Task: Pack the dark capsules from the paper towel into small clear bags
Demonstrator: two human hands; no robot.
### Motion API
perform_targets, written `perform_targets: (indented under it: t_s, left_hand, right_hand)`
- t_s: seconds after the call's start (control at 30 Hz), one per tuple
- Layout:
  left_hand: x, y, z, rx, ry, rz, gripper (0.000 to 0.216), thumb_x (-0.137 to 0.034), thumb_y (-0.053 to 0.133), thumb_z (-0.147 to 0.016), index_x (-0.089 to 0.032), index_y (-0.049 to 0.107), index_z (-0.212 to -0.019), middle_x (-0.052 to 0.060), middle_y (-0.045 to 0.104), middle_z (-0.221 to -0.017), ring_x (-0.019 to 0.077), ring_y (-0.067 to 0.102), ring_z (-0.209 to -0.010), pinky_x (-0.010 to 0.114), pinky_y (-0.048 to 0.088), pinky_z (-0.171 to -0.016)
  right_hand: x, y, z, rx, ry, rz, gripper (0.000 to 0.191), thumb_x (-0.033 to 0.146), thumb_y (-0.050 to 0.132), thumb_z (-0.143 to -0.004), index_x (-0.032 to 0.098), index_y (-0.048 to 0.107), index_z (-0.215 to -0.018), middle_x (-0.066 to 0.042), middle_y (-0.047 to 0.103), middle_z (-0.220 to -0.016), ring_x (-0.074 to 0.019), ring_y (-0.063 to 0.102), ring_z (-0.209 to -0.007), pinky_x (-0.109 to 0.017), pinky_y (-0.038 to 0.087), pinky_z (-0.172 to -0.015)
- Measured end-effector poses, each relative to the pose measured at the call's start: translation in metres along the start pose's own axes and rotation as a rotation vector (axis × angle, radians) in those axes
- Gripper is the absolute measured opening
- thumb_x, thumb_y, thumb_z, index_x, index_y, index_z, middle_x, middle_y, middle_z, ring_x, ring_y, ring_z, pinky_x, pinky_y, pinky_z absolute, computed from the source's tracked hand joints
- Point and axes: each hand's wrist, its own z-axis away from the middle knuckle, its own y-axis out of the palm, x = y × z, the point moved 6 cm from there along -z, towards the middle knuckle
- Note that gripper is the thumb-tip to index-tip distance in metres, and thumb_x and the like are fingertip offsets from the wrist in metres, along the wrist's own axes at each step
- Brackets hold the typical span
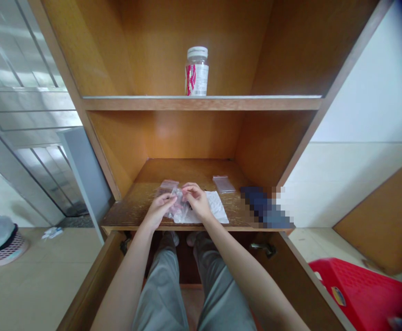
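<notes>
In the head view, a crumpled clear plastic bag (pixel 178 214) lies directly between the two hands, over the left part of a white sheet (pixel 218 208) on the lower shelf (pixel 190 168) of a wooden cabinet; the bag is too bunched to show a clear long axis, and both hands are at it, the left hand (pixel 167 200) on its left side and the right hand (pixel 188 195) at its upper right; the left has thumb and fingers nearly together, pinching the plastic; the right has its fingers bent towards the thumb beside a small pink patch, though I cannot tell what, if anything, it grips.

Pinkish matter shows through the crumpled plastic, too unclear to name; one flat clear packet (pixel 169 184) lies just beyond the left hand, and a zip packet (pixel 224 184) lies beyond the sheet, nearer the right hand, its contents unclear; a lidded jar (pixel 197 73) stands upright on the upper shelf (pixel 256 104), its filling hidden by the label; on the floor, a pink basket (pixel 16 252) at far left holds white plastic; a red basket (pixel 363 289) sits lower right, its contents unclear.
</notes>
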Motion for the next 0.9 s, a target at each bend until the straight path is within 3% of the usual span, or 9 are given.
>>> perform_targets:
  t_s: [0.13, 0.23, 0.33, 0.57, 0.9]
  left_hand:
    - [-0.0021, -0.0015, 0.0009, -0.016, 0.044, 0.025, 0.026, -0.034, 0.064, -0.068, -0.015, 0.054, -0.082, -0.001, 0.06, -0.064, 0.0126, 0.06, -0.052, 0.023, 0.047, -0.051]
    - [-0.003, -0.0021, 0.0014, -0.023, 0.033, 0.064, 0.028, -0.036, 0.064, -0.067, -0.017, 0.05, -0.081, -0.001, 0.061, -0.066, 0.0137, 0.062, -0.053, 0.023, 0.047, -0.05]
    - [-0.0026, -0.0013, 0.0014, -0.022, -0.007, 0.075, 0.03, -0.039, 0.063, -0.068, -0.017, 0.048, -0.082, 0.002, 0.065, -0.069, 0.0157, 0.063, -0.055, 0.025, 0.049, -0.05]
    - [-0.0024, -0.0032, 0.0004, -0.097, -0.013, 0.067, 0.031, -0.04, 0.064, -0.066, -0.015, 0.053, -0.082, 0.001, 0.063, -0.065, 0.0136, 0.061, -0.053, 0.024, 0.05, -0.048]
    - [0.0019, -0.009, -0.0005, -0.156, -0.024, 0.151, 0.029, -0.035, 0.066, -0.064, -0.014, 0.054, -0.081, 0.001, 0.063, -0.07, 0.0158, 0.063, -0.053, 0.026, 0.051, -0.049]
  right_hand:
    - [-0.0034, 0.0004, 0.0016, -0.014, 0.035, 0.012, 0.024, 0.023, 0.052, -0.072, 0.023, 0.055, -0.095, -0.004, 0.056, -0.098, -0.0159, 0.053, -0.087, -0.029, 0.044, -0.074]
    - [-0.0045, 0.0005, 0.0017, -0.006, 0.031, 0.103, 0.008, 0.024, 0.052, -0.072, 0.02, 0.057, -0.077, -0.004, 0.056, -0.091, -0.0165, 0.052, -0.087, -0.028, 0.042, -0.074]
    - [-0.0035, 0.0027, 0.0016, 0.026, 0.023, 0.171, 0.008, 0.022, 0.051, -0.072, 0.019, 0.056, -0.066, -0.004, 0.055, -0.085, -0.016, 0.052, -0.083, -0.027, 0.042, -0.07]
    - [-0.0036, 0.0081, 0.0022, 0.096, -0.015, 0.199, 0.008, 0.019, 0.05, -0.069, 0.019, 0.053, -0.062, -0.002, 0.054, -0.078, -0.0152, 0.051, -0.077, -0.027, 0.04, -0.069]
    - [-0.0001, 0.0079, 0.0025, 0.074, -0.043, 0.181, 0.014, 0.024, 0.047, -0.077, 0.019, 0.054, -0.065, -0.002, 0.054, -0.077, -0.0144, 0.052, -0.075, -0.026, 0.04, -0.067]
